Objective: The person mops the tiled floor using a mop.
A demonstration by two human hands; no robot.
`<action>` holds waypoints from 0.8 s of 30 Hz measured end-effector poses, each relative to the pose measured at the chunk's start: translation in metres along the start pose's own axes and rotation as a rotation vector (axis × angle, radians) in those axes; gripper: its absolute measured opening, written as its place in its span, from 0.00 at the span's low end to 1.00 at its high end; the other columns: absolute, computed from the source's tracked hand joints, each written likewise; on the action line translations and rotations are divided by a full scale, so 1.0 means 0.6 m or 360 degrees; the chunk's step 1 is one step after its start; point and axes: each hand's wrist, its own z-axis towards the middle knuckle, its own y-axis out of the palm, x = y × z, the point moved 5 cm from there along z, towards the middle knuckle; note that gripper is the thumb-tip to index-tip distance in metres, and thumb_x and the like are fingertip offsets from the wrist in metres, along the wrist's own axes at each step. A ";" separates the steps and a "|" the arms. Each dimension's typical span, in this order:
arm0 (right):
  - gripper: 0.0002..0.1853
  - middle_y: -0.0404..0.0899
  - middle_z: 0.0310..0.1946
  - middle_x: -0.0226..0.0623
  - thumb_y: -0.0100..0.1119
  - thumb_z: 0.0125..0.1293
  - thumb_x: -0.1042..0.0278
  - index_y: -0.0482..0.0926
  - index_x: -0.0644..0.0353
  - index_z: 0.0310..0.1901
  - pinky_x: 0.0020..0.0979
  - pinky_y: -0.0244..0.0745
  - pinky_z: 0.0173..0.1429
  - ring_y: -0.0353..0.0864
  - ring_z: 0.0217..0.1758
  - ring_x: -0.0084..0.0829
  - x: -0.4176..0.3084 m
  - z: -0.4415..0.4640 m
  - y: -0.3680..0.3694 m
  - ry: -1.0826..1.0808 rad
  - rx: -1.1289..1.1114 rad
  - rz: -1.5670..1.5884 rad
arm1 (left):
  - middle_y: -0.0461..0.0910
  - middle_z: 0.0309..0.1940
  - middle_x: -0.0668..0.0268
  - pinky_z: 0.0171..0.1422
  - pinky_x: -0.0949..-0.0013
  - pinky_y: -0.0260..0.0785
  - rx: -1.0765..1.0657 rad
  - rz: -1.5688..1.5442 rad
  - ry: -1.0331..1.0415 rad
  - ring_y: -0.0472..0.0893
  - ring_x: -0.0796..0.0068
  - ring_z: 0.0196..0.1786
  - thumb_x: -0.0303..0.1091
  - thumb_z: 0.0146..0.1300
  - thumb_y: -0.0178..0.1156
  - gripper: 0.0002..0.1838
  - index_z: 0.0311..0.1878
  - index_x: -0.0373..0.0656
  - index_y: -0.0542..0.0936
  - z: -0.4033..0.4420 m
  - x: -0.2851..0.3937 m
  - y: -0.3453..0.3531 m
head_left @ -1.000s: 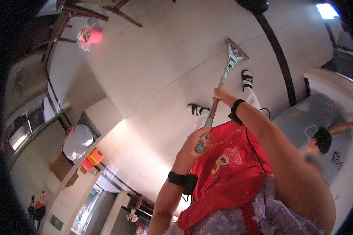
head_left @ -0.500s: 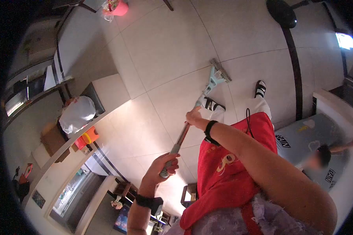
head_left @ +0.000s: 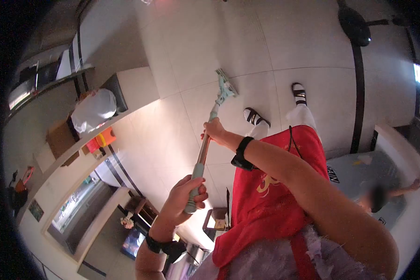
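Note:
A sponge mop (head_left: pixel 225 89) with a pale green head and a metal shaft slants across the view, its head against the tiled floor. My left hand (head_left: pixel 183 198) is wrapped around the green grip at the shaft's near end. Farther up the shaft, below the head, my right hand (head_left: pixel 214 129) is closed around the pole. Both wrists wear black bands. To the right of the mop head are my feet in dark strapped sandals (head_left: pixel 255 116). A red apron (head_left: pixel 277 172) covers my front.
A white plastic bag (head_left: pixel 94 111) and a cardboard box (head_left: pixel 60 138) sit at the left. A black round-based stand (head_left: pixel 354 25) is on the floor at upper right. Another person (head_left: pixel 375 198) lies on a grey-blue bed (head_left: pixel 359 170) at the right. A small wooden stool (head_left: pixel 215 219) stands near the bottom.
The mop head has shifted left across the floor, away from my feet, and both hands have moved left with the shaft. My feet have stepped, and the view has shifted.

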 end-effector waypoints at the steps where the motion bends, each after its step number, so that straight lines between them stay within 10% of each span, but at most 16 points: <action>1: 0.13 0.63 0.29 0.43 0.46 0.60 0.73 0.55 0.66 0.41 0.34 0.78 0.27 0.73 0.23 0.34 -0.013 -0.013 0.001 -0.0065 -0.0060 -0.0010 | 0.67 0.22 0.70 0.22 0.78 0.61 0.0065 0.0068 0.0073 0.65 0.82 0.21 0.36 0.59 0.53 0.13 0.42 0.38 0.66 -0.016 -0.005 0.031; 10: 0.13 0.69 0.20 0.38 0.59 0.51 0.68 0.65 0.64 0.30 0.32 0.75 0.24 0.74 0.21 0.32 -0.079 -0.209 -0.007 0.0130 -0.0595 -0.0409 | 0.69 0.24 0.64 0.19 0.73 0.70 0.0162 0.0225 0.0879 0.72 0.76 0.24 0.40 0.60 0.50 0.17 0.44 0.36 0.66 -0.107 -0.073 0.208; 18: 0.06 0.69 0.16 0.31 0.58 0.46 0.72 0.70 0.59 0.19 0.31 0.64 0.23 0.69 0.18 0.24 -0.124 -0.324 -0.125 0.0264 -0.0934 -0.0708 | 0.69 0.17 0.67 0.27 0.72 0.70 0.0583 0.0157 0.0737 0.70 0.78 0.19 0.61 0.62 0.35 0.32 0.37 0.38 0.72 -0.073 -0.149 0.215; 24: 0.05 0.69 0.20 0.31 0.57 0.49 0.73 0.70 0.59 0.25 0.26 0.64 0.26 0.69 0.23 0.25 -0.135 -0.351 -0.188 0.0483 -0.0944 -0.0829 | 0.75 0.36 0.58 0.50 0.55 0.69 -0.0208 -0.0784 0.0529 0.74 0.67 0.41 0.60 0.59 0.45 0.32 0.44 0.34 0.71 0.226 -0.208 0.149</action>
